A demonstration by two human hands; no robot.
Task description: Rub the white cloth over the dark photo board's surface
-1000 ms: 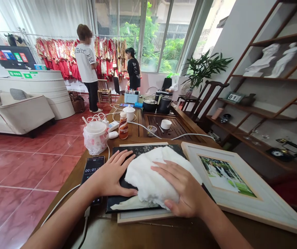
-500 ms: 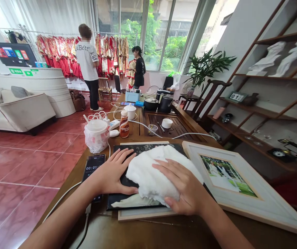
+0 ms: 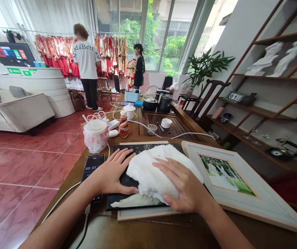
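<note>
My left hand [image 3: 112, 174] lies with spread fingers on the left side of a dark photo panel [image 3: 123, 181], holding nothing. My right hand [image 3: 183, 186] grips a bunched, fluffy white cloth [image 3: 153, 166], its fingers across the top and the thumb at the near edge. The cloth rests on the panel and covers much of its picture; a pale shape shows at the panel's lower edge. Beneath the panel, a light wooden frame [image 3: 138, 215] sticks out at the front and back.
Right of the panel lies a white-matted framed photo [image 3: 227, 174]. A phone [image 3: 93, 166] with a cable is left of my left hand. Beyond stand a bagged white tub [image 3: 95, 135], a brown bottle [image 3: 123, 124] and a white cup [image 3: 166, 123]. Two people stand by the clothes rack.
My hands and the cloth stay in nearly the same place on the panel. The person in the white shirt has turned their back more toward me. The view has shifted slightly.
</note>
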